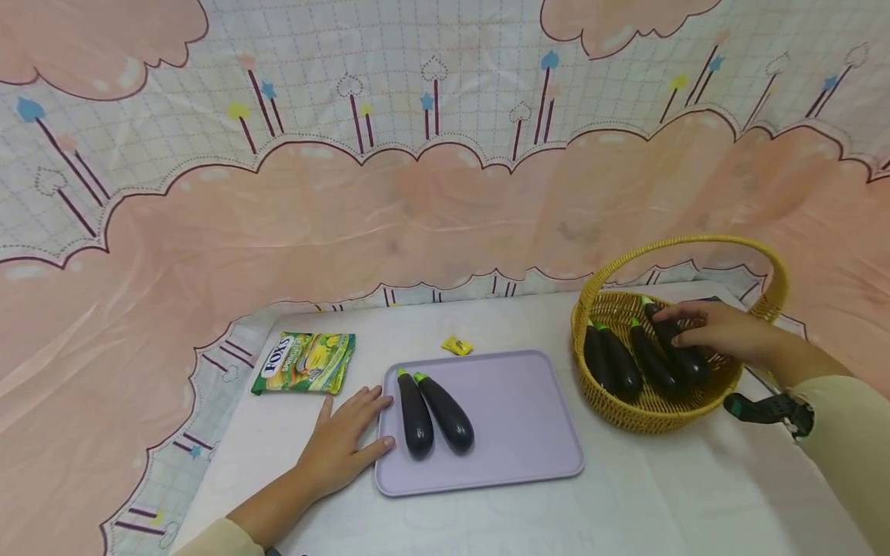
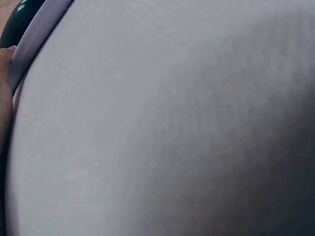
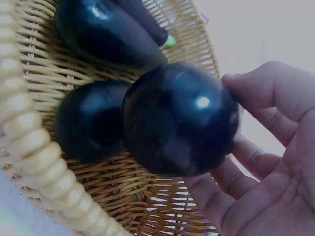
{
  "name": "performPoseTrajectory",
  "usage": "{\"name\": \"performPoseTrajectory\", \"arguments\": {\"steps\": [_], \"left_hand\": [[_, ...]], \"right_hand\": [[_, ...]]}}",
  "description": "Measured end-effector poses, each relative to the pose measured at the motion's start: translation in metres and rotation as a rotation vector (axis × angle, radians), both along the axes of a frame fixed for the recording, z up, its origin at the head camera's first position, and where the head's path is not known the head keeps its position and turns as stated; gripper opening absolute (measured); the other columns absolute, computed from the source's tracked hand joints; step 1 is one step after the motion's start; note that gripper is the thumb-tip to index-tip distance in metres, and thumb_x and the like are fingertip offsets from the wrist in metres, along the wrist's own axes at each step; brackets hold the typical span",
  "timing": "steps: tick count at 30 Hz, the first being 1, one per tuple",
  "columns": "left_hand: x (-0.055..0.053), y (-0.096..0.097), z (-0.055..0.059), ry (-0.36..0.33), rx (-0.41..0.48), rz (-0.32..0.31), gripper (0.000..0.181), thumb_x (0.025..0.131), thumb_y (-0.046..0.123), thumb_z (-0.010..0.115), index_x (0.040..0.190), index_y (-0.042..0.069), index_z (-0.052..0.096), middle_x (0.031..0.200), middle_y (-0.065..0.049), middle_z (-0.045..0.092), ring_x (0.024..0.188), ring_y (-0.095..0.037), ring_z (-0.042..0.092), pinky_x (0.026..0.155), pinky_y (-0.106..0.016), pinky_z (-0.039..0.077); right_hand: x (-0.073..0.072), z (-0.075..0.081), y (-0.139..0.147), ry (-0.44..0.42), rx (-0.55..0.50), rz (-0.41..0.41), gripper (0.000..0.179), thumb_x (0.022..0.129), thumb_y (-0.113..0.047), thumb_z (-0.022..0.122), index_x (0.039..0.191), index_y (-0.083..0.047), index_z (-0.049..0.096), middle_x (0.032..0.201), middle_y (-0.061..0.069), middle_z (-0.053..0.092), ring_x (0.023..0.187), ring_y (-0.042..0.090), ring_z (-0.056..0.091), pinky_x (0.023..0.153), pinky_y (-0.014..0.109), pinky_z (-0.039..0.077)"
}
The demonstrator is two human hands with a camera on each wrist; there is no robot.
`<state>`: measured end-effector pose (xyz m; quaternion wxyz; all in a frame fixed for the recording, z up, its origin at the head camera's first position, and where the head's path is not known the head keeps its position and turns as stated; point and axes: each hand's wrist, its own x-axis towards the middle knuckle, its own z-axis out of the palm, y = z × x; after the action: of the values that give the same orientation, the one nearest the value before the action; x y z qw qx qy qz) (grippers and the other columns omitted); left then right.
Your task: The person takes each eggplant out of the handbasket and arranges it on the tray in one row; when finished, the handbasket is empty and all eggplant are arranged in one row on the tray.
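Rightmost eggplant [image 3: 179, 120] gripped inside basket [image 1: 647, 422] by right hand [image 1: 730, 333], thumb and fingers clamped round it; three more eggplants [image 1: 624, 372] alongside. Tray [image 1: 518, 417] touched at left rim by left hand [image 1: 342, 444], fingers spread apart. Two eggplants [image 1: 448, 415] laid on tray.

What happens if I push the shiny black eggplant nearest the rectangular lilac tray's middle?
The glossy black eggplant would probably roll, being rounded, perhaps curving, as one end is fatter. Its shine suggests slippery skin. The lilac tray has a raised rim that might stop it.
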<state>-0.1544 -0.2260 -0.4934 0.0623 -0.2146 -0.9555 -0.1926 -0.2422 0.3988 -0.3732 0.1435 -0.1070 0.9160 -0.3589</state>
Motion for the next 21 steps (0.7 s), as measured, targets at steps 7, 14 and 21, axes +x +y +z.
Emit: {"name": "performPoseTrajectory", "arguments": {"steps": [7,14,21], "left_hand": [[0.0,0.0,0.001,-0.017,0.001,0.003,0.066,0.101,0.054,0.068,0.157,0.021,0.056,0.166,-0.009,0.046,0.157,-0.035,0.037,0.122,-0.078,0.005],[0.0,0.0,0.001,-0.016,0.001,0.002,0.067,0.1,0.053,0.07,0.157,0.02,0.056,0.166,-0.01,0.047,0.156,-0.036,0.037,0.123,-0.077,0.005],[0.0,0.0,0.001,-0.018,-0.001,0.001,0.067,0.1,0.054,0.069,0.157,0.02,0.056,0.166,-0.01,0.047,0.157,-0.035,0.037,0.122,-0.078,0.005]], "right_hand": [[0.013,0.01,-0.008,-0.002,-0.062,-0.006,0.051,0.105,-0.019,0.067,0.153,-0.007,0.053,0.156,0.029,0.048,0.121,0.035,0.064,0.091,0.044,0.061],[0.031,0.017,-0.019,0.018,-0.07,0.033,0.049,0.103,-0.024,0.069,0.149,-0.011,0.058,0.149,0.027,0.053,0.121,0.035,0.064,0.091,0.045,0.061],[0.047,0.02,-0.031,0.03,-0.095,0.066,0.045,0.102,-0.023,0.072,0.146,-0.016,0.063,0.138,0.017,0.055,0.112,0.028,0.062,0.085,0.035,0.06]]}}
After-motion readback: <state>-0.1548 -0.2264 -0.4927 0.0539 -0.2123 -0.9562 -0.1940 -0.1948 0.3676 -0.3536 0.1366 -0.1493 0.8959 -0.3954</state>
